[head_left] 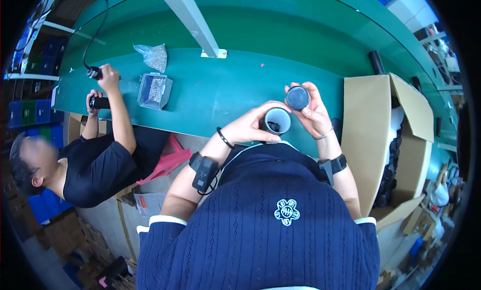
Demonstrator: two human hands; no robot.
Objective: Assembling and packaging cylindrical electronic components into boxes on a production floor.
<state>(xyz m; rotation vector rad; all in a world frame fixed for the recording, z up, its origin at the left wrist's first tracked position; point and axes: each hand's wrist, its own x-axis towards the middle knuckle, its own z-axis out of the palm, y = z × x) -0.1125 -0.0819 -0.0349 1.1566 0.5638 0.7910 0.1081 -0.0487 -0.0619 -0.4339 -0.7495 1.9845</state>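
Note:
My left hand [250, 124] is closed around a dark cylindrical container [283, 123] in front of my waist. Its open mouth tilts up at me, showing a pale inner wall and something small and dark inside that I cannot make out. Between the fingers and thumb of my right hand [317, 115] is a round dark lid [298, 98]. The lid is held just above and to the right of the container's mouth, apart from it. Both hands are over the near edge of the green tabletop [235, 79].
On my right stands an open cardboard box [366, 134] with dark cylindrical pieces inside. A grey bin [154, 105] of small parts and a clear bag [159, 58] lie to the left. Further left, a co-worker [100, 164] holds a corded tool [93, 72] above a black cylinder [101, 103]. A white post [193, 19] rises from the table.

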